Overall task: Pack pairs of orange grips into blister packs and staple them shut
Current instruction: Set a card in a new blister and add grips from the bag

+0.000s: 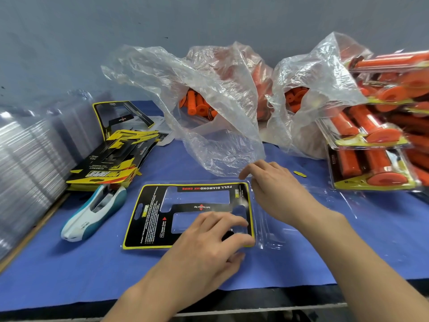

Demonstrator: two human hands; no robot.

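The left hand (209,238) is pinching the card's (151,217) edge, the right hand (271,189) pressing its corner loose-fingered into the blister pack (301,219) — orange grips (195,103) likely going in next.

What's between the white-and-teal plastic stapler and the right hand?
In the head view, a black-and-yellow printed card lies flat in the open clear plastic blister pack on the blue mat. It fills the stretch from the white-and-teal plastic stapler to the right hand.
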